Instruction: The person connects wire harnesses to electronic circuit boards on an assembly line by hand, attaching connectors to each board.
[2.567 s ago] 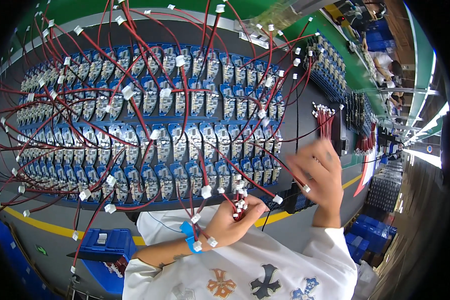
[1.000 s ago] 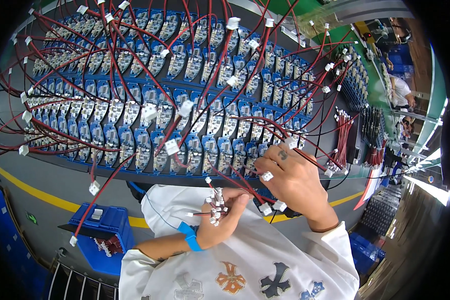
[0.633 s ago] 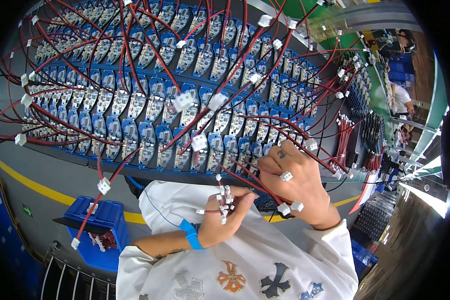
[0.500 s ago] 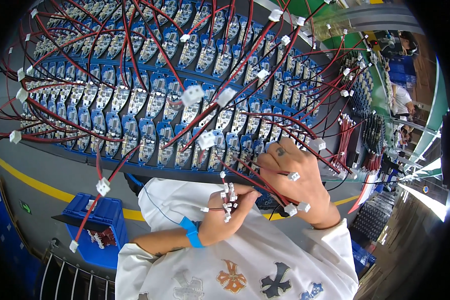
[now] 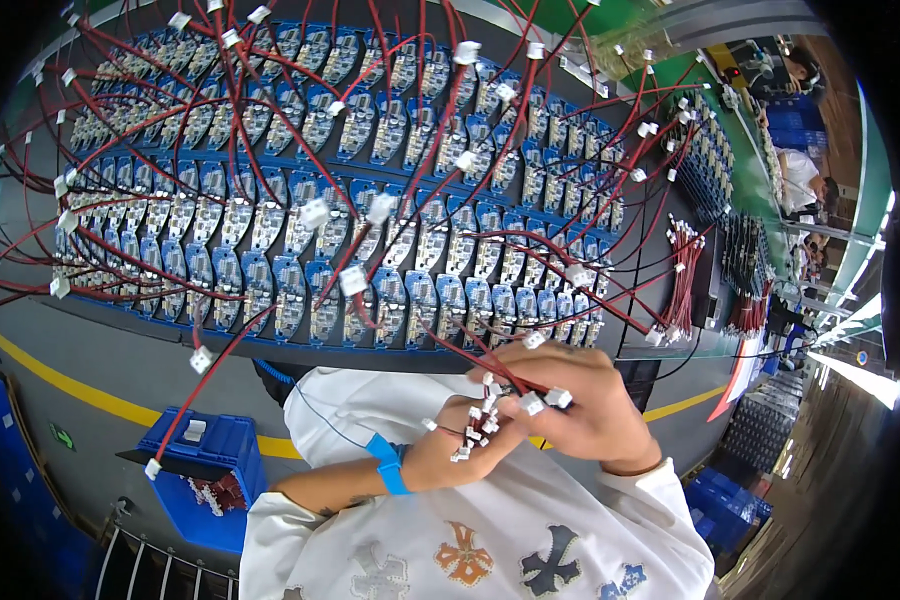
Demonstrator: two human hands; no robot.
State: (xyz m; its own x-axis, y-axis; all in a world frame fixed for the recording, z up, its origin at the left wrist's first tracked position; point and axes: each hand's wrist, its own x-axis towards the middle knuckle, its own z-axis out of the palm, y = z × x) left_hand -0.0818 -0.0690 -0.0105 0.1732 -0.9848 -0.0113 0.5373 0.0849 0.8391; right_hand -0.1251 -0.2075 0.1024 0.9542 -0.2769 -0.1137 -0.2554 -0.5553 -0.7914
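Note:
My left hand (image 5: 457,456), with a blue wrist strap (image 5: 387,464) above it, is closed around a bunch of short cables (image 5: 483,425) whose small white connectors stick out over the fingers. Against its fingertips, my right hand (image 5: 600,412) is curled in a pinch. Whatever the right fingers hold is hidden behind the hand and the wires. Two white connectors (image 5: 546,401) on red and black wires hang in front of the right hand. Beyond both hands lie long rows of blue circuit boards (image 5: 290,298), many with red and black wires rising from them.
Loose wires with white plugs (image 5: 353,281) arch above the boards. At the right are a bundle of red cables (image 5: 682,285) and stacked boards (image 5: 745,258). A blue bin (image 5: 242,438) holding cables stands at lower left. A person (image 5: 800,185) sits farther right.
My right hand has come down and away from the near row of boards to meet the left hand. The left hand has shifted slightly right, still gripping its cable bunch.

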